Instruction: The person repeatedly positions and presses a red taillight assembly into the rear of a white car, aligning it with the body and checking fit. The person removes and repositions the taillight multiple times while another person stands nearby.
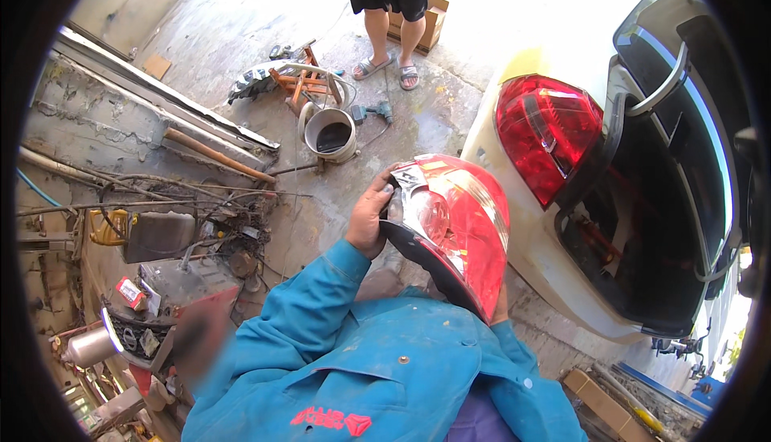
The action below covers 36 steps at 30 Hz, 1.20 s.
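A loose red tail light (462, 225) with a chrome and dark back edge is held up in front of my chest. My left hand (369, 213) grips its left edge, thumb against the housing. At the lower right edge of the light, my right hand (499, 305) shows only in a narrow part, its fingers hidden behind the lamp. To the right, a similar tail light (546, 133) sits in the rear corner of a white car (530, 265) whose tailgate opening is dark.
Another person (389, 24) stands ahead in sandals beside a cardboard box (430, 28). A bucket of dark liquid (329, 145), a cordless tool (369, 112) and an orange stand (295, 84) are on the floor. Clutter, rods and metal parts (161, 233) crowd the left; long boxes (602, 406) lie lower right.
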Each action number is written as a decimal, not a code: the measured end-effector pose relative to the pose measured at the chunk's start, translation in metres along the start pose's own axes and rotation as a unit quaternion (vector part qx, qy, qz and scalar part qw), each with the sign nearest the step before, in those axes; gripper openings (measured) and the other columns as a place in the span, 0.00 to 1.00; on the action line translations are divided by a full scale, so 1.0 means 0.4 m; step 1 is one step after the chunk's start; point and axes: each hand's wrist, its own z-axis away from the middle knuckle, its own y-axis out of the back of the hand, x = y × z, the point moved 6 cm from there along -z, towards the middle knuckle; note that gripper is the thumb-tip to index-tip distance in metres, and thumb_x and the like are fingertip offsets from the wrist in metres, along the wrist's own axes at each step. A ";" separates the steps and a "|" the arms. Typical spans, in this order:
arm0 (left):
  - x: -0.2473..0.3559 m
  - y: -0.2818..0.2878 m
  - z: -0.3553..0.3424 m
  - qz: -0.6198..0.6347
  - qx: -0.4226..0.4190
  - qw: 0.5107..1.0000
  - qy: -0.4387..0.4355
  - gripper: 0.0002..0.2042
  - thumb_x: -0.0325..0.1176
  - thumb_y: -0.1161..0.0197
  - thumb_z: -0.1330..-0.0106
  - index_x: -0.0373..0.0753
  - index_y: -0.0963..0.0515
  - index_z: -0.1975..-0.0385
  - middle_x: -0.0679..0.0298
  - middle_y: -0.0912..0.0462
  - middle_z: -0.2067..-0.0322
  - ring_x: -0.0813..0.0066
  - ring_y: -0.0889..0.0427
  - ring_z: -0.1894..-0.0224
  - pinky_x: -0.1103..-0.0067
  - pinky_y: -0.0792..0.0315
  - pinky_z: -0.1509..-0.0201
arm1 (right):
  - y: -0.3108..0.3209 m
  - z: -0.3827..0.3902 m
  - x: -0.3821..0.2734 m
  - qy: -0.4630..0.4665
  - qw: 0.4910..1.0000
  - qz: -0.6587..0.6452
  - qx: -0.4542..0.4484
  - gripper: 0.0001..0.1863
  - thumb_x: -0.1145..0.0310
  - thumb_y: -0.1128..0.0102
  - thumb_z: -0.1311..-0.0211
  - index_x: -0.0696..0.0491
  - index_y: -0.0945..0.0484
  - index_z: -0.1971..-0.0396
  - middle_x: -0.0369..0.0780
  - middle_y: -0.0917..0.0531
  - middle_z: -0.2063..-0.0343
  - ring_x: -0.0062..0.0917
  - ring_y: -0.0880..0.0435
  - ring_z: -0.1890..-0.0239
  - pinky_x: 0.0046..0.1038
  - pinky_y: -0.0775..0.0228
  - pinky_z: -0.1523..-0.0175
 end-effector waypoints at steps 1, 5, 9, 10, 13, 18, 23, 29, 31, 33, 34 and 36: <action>0.007 -0.007 0.009 0.007 -0.010 1.000 -0.009 0.26 0.36 0.50 0.10 0.36 0.33 0.16 0.52 0.21 0.25 0.62 0.18 0.26 0.67 0.24 0.20 | -0.005 -0.002 -0.004 0.020 0.998 0.063 -0.010 0.27 0.57 0.46 0.11 0.61 0.22 0.28 0.49 0.11 0.35 0.38 0.08 0.39 0.42 0.11 0.33; 0.021 0.015 0.017 0.007 -0.006 0.999 -0.040 0.33 0.50 0.46 0.10 0.34 0.35 0.17 0.52 0.22 0.25 0.61 0.20 0.25 0.65 0.27 0.19 | -0.214 0.038 -0.051 0.026 0.998 0.055 0.027 0.24 0.61 0.43 0.12 0.60 0.22 0.27 0.47 0.11 0.37 0.35 0.07 0.40 0.39 0.10 0.36; 0.040 0.005 -0.011 -0.003 -0.014 0.998 -0.065 0.34 0.52 0.46 0.11 0.31 0.35 0.18 0.48 0.22 0.25 0.59 0.19 0.26 0.65 0.26 0.19 | -0.251 0.016 -0.077 0.070 0.995 0.062 0.032 0.24 0.61 0.45 0.10 0.60 0.22 0.28 0.47 0.12 0.35 0.35 0.08 0.39 0.38 0.12 0.35; 0.048 0.001 -0.022 -0.003 -0.018 0.997 -0.071 0.34 0.53 0.46 0.10 0.31 0.35 0.18 0.47 0.22 0.26 0.58 0.19 0.26 0.65 0.26 0.20 | -0.264 0.010 -0.090 0.089 0.992 0.089 0.025 0.24 0.60 0.45 0.10 0.60 0.22 0.28 0.47 0.13 0.34 0.34 0.09 0.39 0.37 0.13 0.34; 0.081 0.001 -0.062 -0.027 -0.027 0.995 -0.095 0.36 0.56 0.49 0.10 0.29 0.35 0.19 0.43 0.21 0.27 0.55 0.18 0.27 0.63 0.24 0.21 | -0.328 -0.003 -0.135 0.101 0.991 0.087 0.007 0.26 0.55 0.47 0.08 0.59 0.23 0.26 0.46 0.14 0.32 0.33 0.11 0.36 0.36 0.16 0.31; 0.078 -0.003 -0.092 -0.052 -0.082 0.994 -0.050 0.36 0.56 0.53 0.08 0.31 0.39 0.15 0.49 0.28 0.19 0.56 0.27 0.19 0.61 0.33 0.14 | -0.421 0.002 -0.212 0.139 0.990 0.027 -0.024 0.36 0.39 0.55 0.08 0.57 0.23 0.25 0.44 0.14 0.32 0.32 0.12 0.33 0.38 0.20 0.27; 0.018 0.036 -0.089 -0.076 -0.084 0.993 0.035 0.36 0.57 0.54 0.07 0.38 0.41 0.12 0.53 0.30 0.18 0.61 0.27 0.19 0.63 0.32 0.15 | -0.351 -0.016 -0.248 0.178 0.983 0.045 -0.005 0.34 0.41 0.43 0.12 0.58 0.21 0.29 0.44 0.13 0.34 0.31 0.12 0.34 0.37 0.21 0.26; -0.047 0.093 -0.087 -0.096 -0.066 0.992 0.055 0.34 0.51 0.46 0.09 0.41 0.42 0.11 0.57 0.31 0.17 0.63 0.27 0.19 0.65 0.32 0.15 | -0.330 -0.012 -0.266 0.191 0.975 0.115 0.004 0.32 0.47 0.31 0.17 0.59 0.19 0.31 0.42 0.12 0.37 0.28 0.13 0.36 0.34 0.24 0.26; -0.063 0.123 -0.090 -0.135 -0.048 0.988 0.053 0.34 0.49 0.45 0.09 0.41 0.42 0.11 0.57 0.30 0.17 0.64 0.28 0.18 0.65 0.32 0.15 | -0.330 -0.001 -0.260 0.197 0.974 0.112 0.007 0.29 0.52 0.26 0.19 0.59 0.19 0.34 0.41 0.12 0.39 0.26 0.15 0.37 0.32 0.26 0.26; -0.078 0.144 -0.100 -0.155 -0.042 0.986 0.053 0.33 0.45 0.44 0.09 0.40 0.42 0.11 0.58 0.30 0.17 0.65 0.29 0.18 0.67 0.33 0.15 | -0.321 0.001 -0.256 0.207 0.969 0.132 0.003 0.30 0.53 0.24 0.21 0.60 0.19 0.33 0.40 0.12 0.39 0.25 0.15 0.36 0.32 0.28 0.24; -0.084 0.151 -0.100 -0.157 -0.040 0.985 0.053 0.33 0.44 0.45 0.09 0.40 0.42 0.11 0.58 0.30 0.17 0.65 0.29 0.18 0.67 0.33 0.15 | -0.317 0.002 -0.256 0.213 0.967 0.143 0.001 0.30 0.54 0.24 0.21 0.60 0.19 0.33 0.40 0.12 0.38 0.25 0.16 0.36 0.32 0.29 0.24; -0.093 0.158 -0.096 -0.161 -0.033 0.985 0.051 0.32 0.43 0.45 0.09 0.40 0.41 0.11 0.59 0.30 0.17 0.66 0.29 0.18 0.67 0.34 0.15 | -0.309 0.003 -0.255 0.220 0.962 0.160 0.000 0.32 0.54 0.22 0.23 0.60 0.20 0.31 0.39 0.13 0.37 0.25 0.17 0.35 0.32 0.31 0.23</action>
